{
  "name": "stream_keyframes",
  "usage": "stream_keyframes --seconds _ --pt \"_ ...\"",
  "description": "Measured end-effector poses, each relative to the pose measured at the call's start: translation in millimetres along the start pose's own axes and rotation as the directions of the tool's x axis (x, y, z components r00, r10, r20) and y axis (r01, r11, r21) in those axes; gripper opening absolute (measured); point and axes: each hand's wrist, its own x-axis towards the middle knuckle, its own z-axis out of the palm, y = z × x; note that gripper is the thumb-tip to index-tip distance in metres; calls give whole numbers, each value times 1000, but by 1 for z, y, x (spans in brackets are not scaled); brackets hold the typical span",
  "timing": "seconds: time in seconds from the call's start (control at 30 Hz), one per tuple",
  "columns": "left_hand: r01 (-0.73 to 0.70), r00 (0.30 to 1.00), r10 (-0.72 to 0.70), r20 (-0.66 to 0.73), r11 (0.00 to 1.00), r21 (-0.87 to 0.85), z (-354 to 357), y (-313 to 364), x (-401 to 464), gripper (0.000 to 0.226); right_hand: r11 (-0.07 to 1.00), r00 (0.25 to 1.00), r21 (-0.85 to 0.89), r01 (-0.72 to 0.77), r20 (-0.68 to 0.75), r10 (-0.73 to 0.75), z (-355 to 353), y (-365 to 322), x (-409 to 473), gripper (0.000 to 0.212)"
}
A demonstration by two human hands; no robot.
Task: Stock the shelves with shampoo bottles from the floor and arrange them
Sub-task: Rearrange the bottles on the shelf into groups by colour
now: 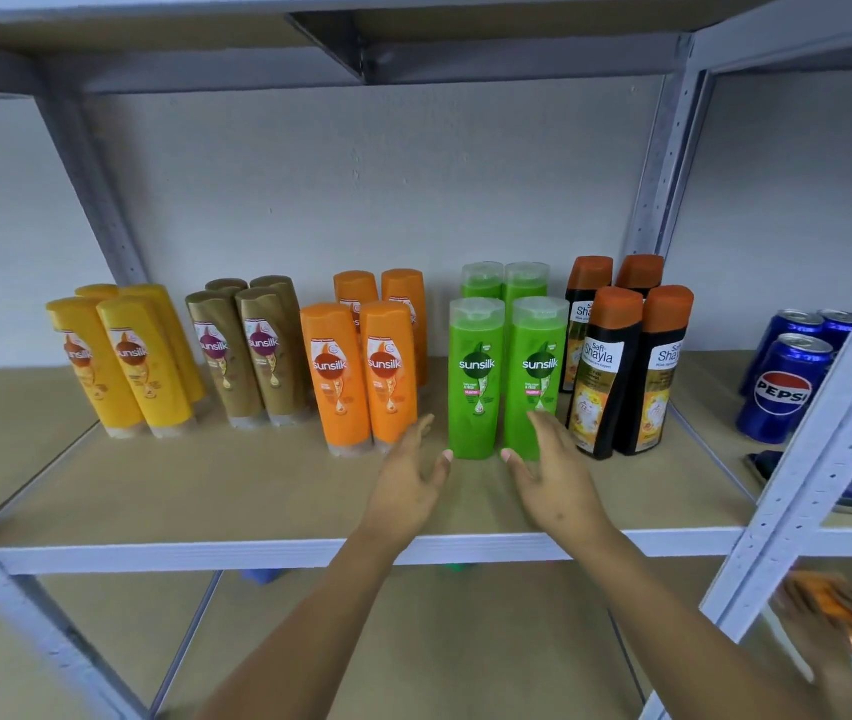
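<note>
Five groups of shampoo bottles are stood upright on the shelf (237,491), each two rows deep: yellow bottles (125,363) at the far left, then brown bottles (247,353), orange bottles (364,371), green bottles (507,376), and black bottles with orange caps (626,368) at the right. The left hand (411,483) is held with fingers spread and straight, just in front of the gap between the orange and green groups. The right hand (551,472) is likewise held open, its fingers spread at the base of the front green bottles; contact cannot be told. Blue soda cans (790,379) are seen in the next bay at the right.
</note>
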Motion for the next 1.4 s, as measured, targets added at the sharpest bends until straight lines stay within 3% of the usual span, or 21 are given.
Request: stream_keyframes --seconds 0.2,0.37,0.47,0.53,0.6,0.73,0.87,1.07,1.4 --pt "47 995 -49 -81 999 -19 -50 -18 -10 46 997 998 68 22 54 -25 26 -53 0 58" --pt "114 986 -119 -115 992 -44 -91 -39 -1 45 985 997 161 -66 60 57 55 -94 12 61" --pt "72 989 -78 -123 996 -50 -107 -53 8 46 976 991 181 -121 79 108 71 -108 20 64" --pt "29 991 -38 -130 997 -68 -113 -60 14 48 970 989 196 -140 75 128 78 -116 25 58" --pt "72 990 -84 -112 992 -105 -117 -64 21 55 958 986 234 -165 71 153 85 -122 30 51" --pt "149 987 -156 -25 973 -174 -116 -75 34 66 942 979 265 -206 55 198 102 -116 38 53" --pt "170 985 -169 24 966 -194 -112 -79 41 61 939 969 239 -247 55 241 114 -111 43 57" --pt "166 986 -166 15 975 -147 -109 -84 53 47 955 972 181 -234 57 227 125 -102 52 53" --pt "169 986 -167 24 976 -139 -106 -90 69 48 952 974 208 -226 67 217 132 -93 65 53"
